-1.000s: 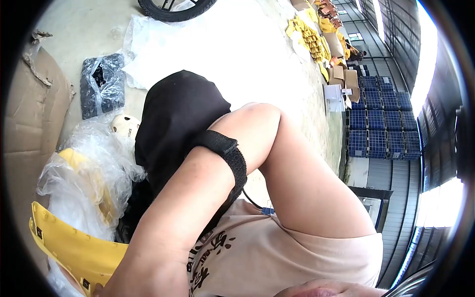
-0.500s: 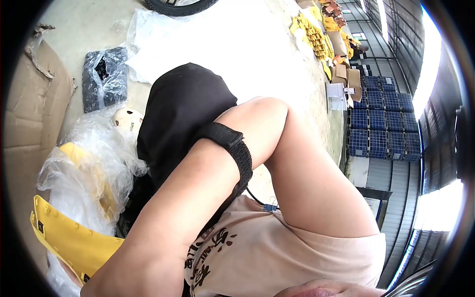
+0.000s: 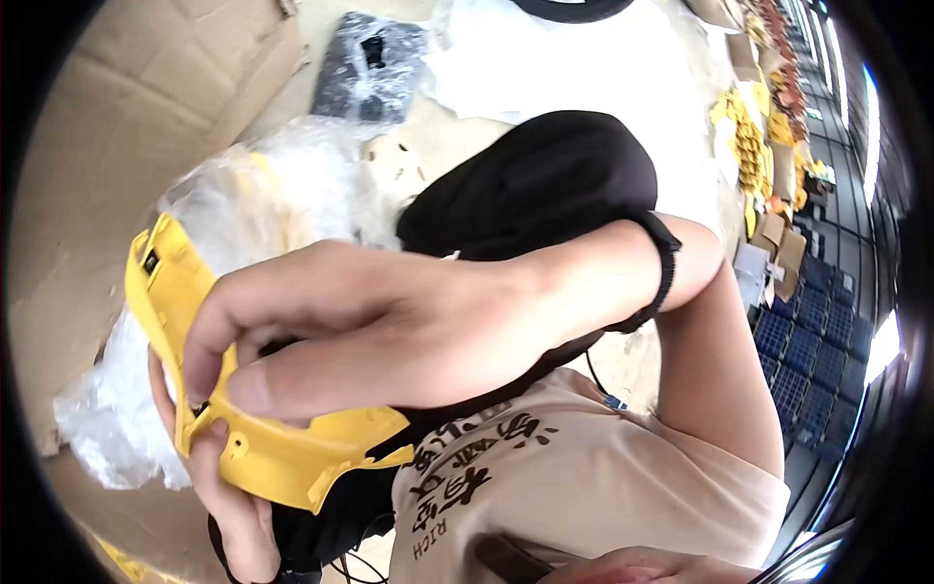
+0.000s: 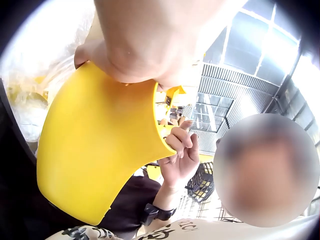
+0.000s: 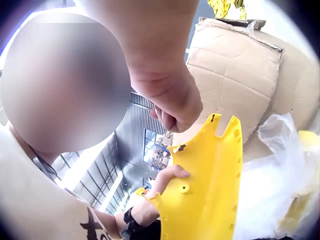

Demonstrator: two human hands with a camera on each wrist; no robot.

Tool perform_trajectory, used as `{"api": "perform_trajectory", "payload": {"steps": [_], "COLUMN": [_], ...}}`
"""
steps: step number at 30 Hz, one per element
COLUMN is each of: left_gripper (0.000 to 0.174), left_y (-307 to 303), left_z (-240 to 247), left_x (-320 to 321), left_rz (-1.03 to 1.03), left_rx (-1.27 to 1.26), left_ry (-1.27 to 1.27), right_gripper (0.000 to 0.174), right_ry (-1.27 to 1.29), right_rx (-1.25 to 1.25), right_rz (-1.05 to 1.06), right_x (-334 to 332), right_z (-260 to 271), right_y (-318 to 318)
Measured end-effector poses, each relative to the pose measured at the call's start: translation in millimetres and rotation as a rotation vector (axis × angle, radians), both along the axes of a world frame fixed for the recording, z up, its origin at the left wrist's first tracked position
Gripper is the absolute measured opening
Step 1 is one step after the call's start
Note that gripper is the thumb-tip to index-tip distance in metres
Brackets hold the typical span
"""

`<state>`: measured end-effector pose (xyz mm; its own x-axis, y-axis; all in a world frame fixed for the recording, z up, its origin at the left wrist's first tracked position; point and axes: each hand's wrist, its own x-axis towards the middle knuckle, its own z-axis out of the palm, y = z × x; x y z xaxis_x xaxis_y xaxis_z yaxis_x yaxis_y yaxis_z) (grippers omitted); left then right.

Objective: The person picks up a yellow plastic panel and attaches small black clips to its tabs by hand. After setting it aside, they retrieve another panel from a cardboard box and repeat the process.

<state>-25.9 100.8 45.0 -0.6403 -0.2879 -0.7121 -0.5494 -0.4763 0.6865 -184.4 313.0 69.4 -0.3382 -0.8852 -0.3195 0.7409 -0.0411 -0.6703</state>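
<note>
At lower left in the head view, your left hand point(image 3: 229, 487) grips the yellow panel point(image 3: 282, 457); your right hand point(image 3: 418, 316), fingers bent and narrow, nears its edge, pinch unclear. Left wrist: panel under left hand. Right wrist: cardboard point(image 5: 232, 80) behind panel.

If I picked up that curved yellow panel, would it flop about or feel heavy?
The yellow panel is probably stiff: it keeps its curve while the left hand grips its edge. Its thin walls suggest it is light for its size. The smooth, shiny outer face might be a bit slippery, and the narrow end prongs look easiest to snap.
</note>
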Motion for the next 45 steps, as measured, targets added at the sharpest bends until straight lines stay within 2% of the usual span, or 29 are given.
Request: {"api": "perform_trajectory", "payload": {"steps": [2,5,9,12,15,26,32,35,38,39,41,42,45], "left_gripper": [0.085,0.09,0.096,0.099,0.1,0.101,0.102,0.101,0.101,0.101,0.101,0.1,0.093], "left_y": [20,24,17,13,14,14,15,13,11,10,7,6,2], "left_z": [13,11,9,9,10,2,1,1,-2,-2,-2,-2,2], "left_x": [-21,-25,-24,-22,-24,-25,-22,-21,-22,-22,-20,-20,-21], "left_rz": [0.078,0.048,0.014,0.008,-0.005,-0.011,-0.011,0.001,-0.019,-0.017,-0.038,-0.05,-0.049], "left_rx": [-0.016,-0.043,-0.078,-0.085,-0.113,-0.123,-0.055,-0.032,-0.058,-0.064,-0.05,-0.05,-0.027], "left_ry": [0.086,0.035,-0.007,-0.001,-0.039,-0.055,0.05,0.026,0.009,0.004,0.022,0.053,0.073], "right_gripper": [0.02,0.019,0.025,0.025,0.015,0.022,0.024,0.024,0.024,0.025,0.02,0.016,0.017], "right_ry": [0.066,0.121,0.189,0.181,0.114,0.167,0.175,0.416,0.273,0.443,0.613,0.602,0.773], "right_rx": [-0.244,-0.552,-0.615,-0.717,-0.648,-0.75,-0.768,-0.682,-0.717,-0.706,-0.59,-0.49,-0.609], "right_rz": [0.012,0.107,0.25,0.075,0.143,0.053,-0.001,0.152,0.034,0.12,0.063,-0.078,-0.217], "right_x": [6,14,9,21,12,14,14,13,20,4,3,12,6], "right_z": [-3,6,17,10,14,7,13,11,5,12,16,13,11], "right_y": [-4,-3,-3,-11,-5,-10,-10,-9,-13,-13,-9,-9,-4]}}
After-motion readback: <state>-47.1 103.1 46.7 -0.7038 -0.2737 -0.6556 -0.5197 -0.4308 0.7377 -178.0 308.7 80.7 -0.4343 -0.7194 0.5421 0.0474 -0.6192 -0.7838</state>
